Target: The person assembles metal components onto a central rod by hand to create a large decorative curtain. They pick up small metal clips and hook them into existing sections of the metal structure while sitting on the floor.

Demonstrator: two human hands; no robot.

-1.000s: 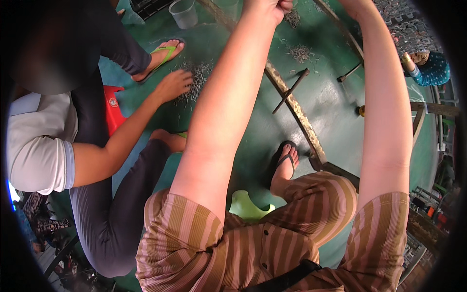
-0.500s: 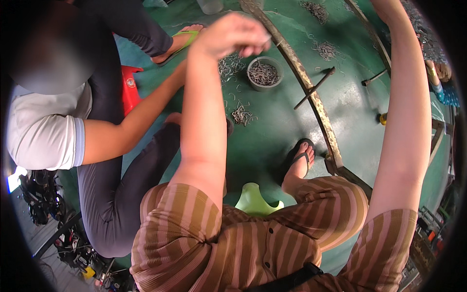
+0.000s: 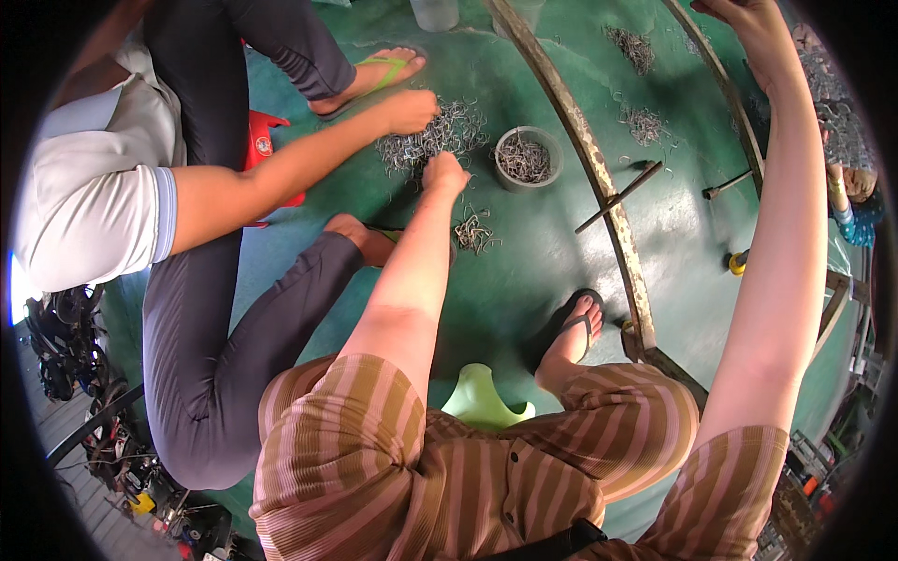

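My left hand (image 3: 446, 175) is at the near edge of the pile of bent wires (image 3: 432, 140), fingers curled down; I can't tell whether they grip any. The pile lies at about eleven o'clock from it, spread loosely from eight toward two, a co-worker's hand (image 3: 412, 110) on its far side. The tub (image 3: 556, 173) stands near three o'clock. My right hand (image 3: 753, 33) is well apart, toward two, its grip unclear.

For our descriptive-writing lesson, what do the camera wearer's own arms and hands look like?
Short sleeves with brown and pink stripes; the forearms below are bare. The left hand and partly cropped right hand wear no visible glove, watch or bracelet.
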